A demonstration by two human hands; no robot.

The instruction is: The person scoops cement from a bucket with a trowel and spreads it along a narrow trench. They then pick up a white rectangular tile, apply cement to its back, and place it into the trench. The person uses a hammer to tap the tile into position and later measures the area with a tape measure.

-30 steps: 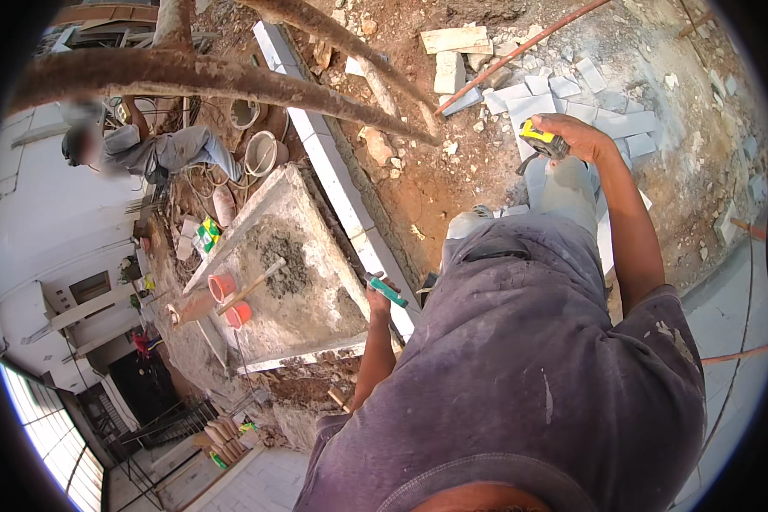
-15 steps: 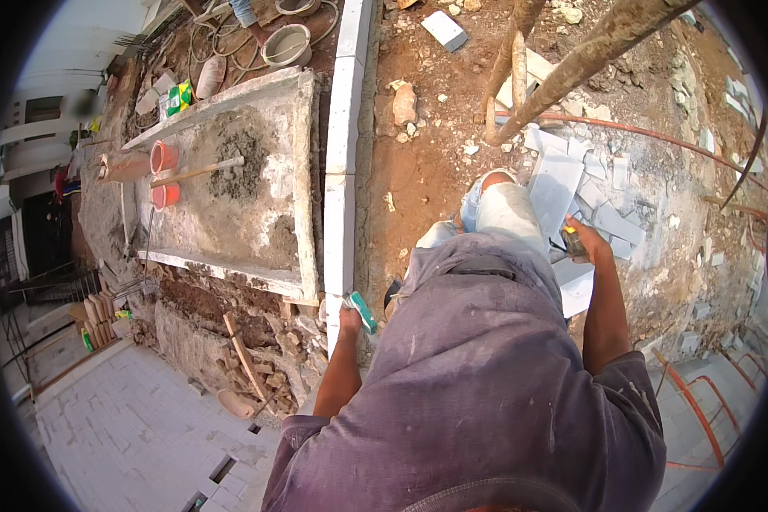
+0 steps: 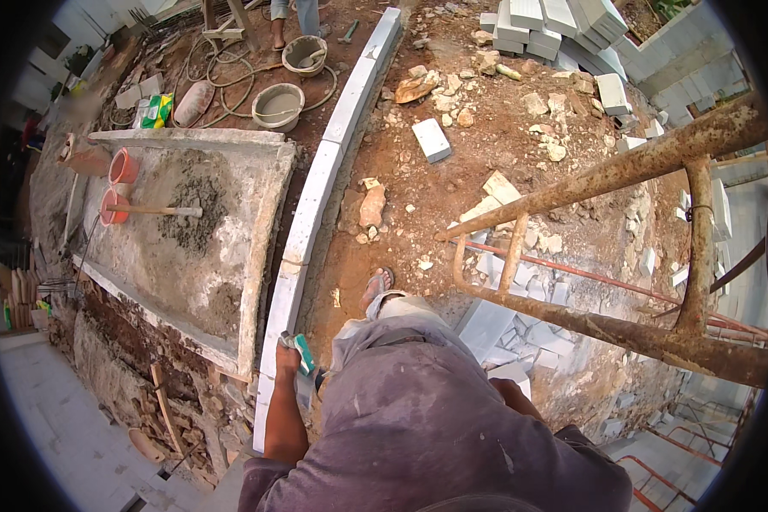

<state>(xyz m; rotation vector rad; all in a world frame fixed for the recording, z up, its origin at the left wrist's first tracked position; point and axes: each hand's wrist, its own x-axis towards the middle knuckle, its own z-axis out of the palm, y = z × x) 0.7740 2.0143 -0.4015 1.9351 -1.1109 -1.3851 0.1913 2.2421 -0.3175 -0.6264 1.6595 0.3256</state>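
Observation:
My left hand (image 3: 287,358) grips a green-handled tool (image 3: 302,352) just above the near end of a low row of white blocks (image 3: 316,196). Only my right forearm (image 3: 514,398) shows beside my grey shirt; the hand itself is hidden behind my body. My sandalled foot (image 3: 377,287) stands on red earth next to the row. Broken white block pieces (image 3: 512,337) lie by my right side.
A concrete slab (image 3: 230,256) on the left holds a mortar heap (image 3: 192,213), a wooden-handled hoe (image 3: 149,210) and orange buckets (image 3: 124,166). Grey buckets (image 3: 279,107) and another person's legs (image 3: 294,13) are beyond. Rusty scaffold tubes (image 3: 657,154) cross the right. Stacked white blocks (image 3: 563,21) sit far off.
My view has swung, so the slab and block row now lie more to the left. My right hand, seen earlier near the white block pieces with a yellow object, has dropped out of sight.

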